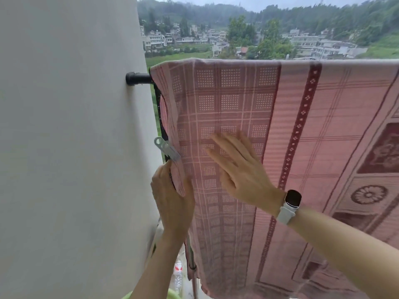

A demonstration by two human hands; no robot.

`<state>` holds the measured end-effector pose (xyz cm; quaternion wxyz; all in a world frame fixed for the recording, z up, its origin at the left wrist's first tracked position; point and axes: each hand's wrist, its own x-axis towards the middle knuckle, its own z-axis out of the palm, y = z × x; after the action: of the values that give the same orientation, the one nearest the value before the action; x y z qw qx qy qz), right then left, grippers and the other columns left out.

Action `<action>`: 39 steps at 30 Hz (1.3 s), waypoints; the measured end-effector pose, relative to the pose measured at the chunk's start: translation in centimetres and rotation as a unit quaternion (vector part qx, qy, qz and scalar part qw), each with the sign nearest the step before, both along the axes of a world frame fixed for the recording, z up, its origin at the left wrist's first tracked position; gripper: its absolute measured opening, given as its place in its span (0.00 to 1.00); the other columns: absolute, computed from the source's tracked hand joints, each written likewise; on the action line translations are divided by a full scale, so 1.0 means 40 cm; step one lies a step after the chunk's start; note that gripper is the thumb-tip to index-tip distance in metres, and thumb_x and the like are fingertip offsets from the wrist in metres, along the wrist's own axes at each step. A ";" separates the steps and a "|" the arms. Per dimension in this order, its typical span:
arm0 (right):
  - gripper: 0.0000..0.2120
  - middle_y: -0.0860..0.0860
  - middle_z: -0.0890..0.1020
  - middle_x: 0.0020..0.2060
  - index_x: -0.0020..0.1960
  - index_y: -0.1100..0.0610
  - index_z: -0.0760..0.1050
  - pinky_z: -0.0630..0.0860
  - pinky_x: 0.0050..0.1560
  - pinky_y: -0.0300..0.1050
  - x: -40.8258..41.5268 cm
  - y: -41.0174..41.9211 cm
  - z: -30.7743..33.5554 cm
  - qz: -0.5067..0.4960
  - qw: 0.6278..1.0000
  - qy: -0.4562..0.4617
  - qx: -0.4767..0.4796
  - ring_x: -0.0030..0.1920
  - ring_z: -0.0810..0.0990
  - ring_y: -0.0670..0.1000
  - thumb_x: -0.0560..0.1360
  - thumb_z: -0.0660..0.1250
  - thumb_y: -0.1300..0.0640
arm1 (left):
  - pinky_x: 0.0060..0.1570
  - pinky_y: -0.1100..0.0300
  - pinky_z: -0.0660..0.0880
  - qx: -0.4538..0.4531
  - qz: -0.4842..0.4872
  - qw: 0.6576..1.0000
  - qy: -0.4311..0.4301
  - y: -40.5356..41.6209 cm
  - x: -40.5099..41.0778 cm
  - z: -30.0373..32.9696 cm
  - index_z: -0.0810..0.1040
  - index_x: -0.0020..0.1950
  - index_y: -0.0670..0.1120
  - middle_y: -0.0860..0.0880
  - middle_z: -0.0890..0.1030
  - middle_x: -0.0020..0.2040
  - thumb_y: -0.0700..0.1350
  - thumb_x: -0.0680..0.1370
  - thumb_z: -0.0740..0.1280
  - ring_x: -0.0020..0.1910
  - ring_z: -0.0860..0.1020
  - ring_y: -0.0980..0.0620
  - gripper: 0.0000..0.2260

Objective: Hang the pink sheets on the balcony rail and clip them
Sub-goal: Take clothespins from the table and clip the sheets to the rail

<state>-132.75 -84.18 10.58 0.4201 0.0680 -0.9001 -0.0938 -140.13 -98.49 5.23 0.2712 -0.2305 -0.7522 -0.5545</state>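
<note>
Item: grey clip, biting the sheet's left edge by the wall.
Item: your left hand, fingers pinched on that edge below the clip; hold here, at the hem.
Item: your right hand, fingers straight, flat on the cloth.
Item: pink sheet, draped over the balcony rail; likely soft, light, prone to slide, so smooth rather than tug.

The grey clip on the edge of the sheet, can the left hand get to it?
Probably yes. The left hand grips the pink sheet edge just below the grey clip, with its fingertips almost at the clip. Nothing lies between them; the right hand rests flat on the sheet, off to the side.
</note>
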 end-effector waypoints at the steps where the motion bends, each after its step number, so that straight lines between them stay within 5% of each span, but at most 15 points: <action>1: 0.21 0.58 0.69 0.67 0.65 0.57 0.66 0.57 0.69 0.63 0.034 0.025 -0.029 -0.018 1.000 0.000 -0.019 0.69 0.62 0.57 0.73 0.58 0.62 | 0.63 0.53 0.64 -0.025 0.017 0.999 0.021 0.019 0.031 -0.015 0.64 0.66 0.45 0.43 0.70 0.64 0.46 0.75 0.64 0.63 0.67 0.48 0.21; 7: 0.17 0.57 0.72 0.64 0.62 0.57 0.70 0.57 0.69 0.63 0.326 0.247 -0.149 -0.134 0.984 0.001 -0.117 0.69 0.63 0.55 0.74 0.58 0.60 | 0.68 0.49 0.54 -0.187 -0.070 0.973 0.118 0.223 0.251 -0.068 0.63 0.67 0.48 0.43 0.61 0.70 0.49 0.74 0.59 0.69 0.58 0.43 0.21; 16: 0.15 0.52 0.81 0.51 0.54 0.56 0.77 0.62 0.65 0.62 1.042 0.698 -0.260 -0.363 0.906 0.011 -0.215 0.60 0.71 0.53 0.71 0.56 0.57 | 0.61 0.43 0.67 -0.306 -0.271 0.895 0.178 0.839 0.807 -0.097 0.69 0.62 0.47 0.43 0.73 0.63 0.49 0.72 0.57 0.62 0.64 0.45 0.19; 25: 0.16 0.52 0.81 0.50 0.52 0.57 0.78 0.65 0.59 0.59 1.671 1.035 -0.273 -0.576 0.775 0.064 -0.250 0.57 0.72 0.53 0.72 0.54 0.55 | 0.58 0.45 0.69 -0.287 -0.479 0.790 0.253 1.405 1.392 -0.077 0.74 0.59 0.46 0.45 0.76 0.60 0.50 0.70 0.54 0.60 0.64 0.49 0.21; 30: 0.16 0.51 0.81 0.48 0.50 0.56 0.78 0.63 0.59 0.50 1.958 1.250 -0.301 -0.640 0.720 0.121 -0.240 0.54 0.73 0.50 0.72 0.54 0.55 | 0.54 0.47 0.72 -0.226 -0.555 0.750 0.280 1.708 1.679 -0.101 0.74 0.55 0.46 0.46 0.78 0.53 0.43 0.67 0.66 0.55 0.69 0.48 0.16; 34: 0.16 0.51 0.82 0.44 0.48 0.57 0.78 0.61 0.54 0.44 2.153 1.472 -0.266 -0.681 0.679 0.145 -0.232 0.50 0.70 0.46 0.71 0.53 0.55 | 0.53 0.48 0.72 -0.224 -0.607 0.711 0.276 1.985 1.892 -0.087 0.74 0.56 0.45 0.45 0.79 0.52 0.44 0.68 0.65 0.54 0.74 0.45 0.17; 39: 0.17 0.50 0.82 0.44 0.50 0.56 0.78 0.68 0.53 0.46 2.409 1.711 -0.199 -0.726 0.629 0.150 -0.233 0.49 0.71 0.47 0.71 0.52 0.54 | 0.42 0.51 0.75 -0.206 -0.650 0.666 0.302 2.289 2.187 -0.023 0.77 0.53 0.42 0.45 0.82 0.48 0.40 0.66 0.72 0.44 0.80 0.41 0.16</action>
<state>-36.40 -15.76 2.64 0.3468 -0.7228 -0.5747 -0.1642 -52.65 -6.93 4.32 -0.0004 -0.8657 -0.3835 -0.3216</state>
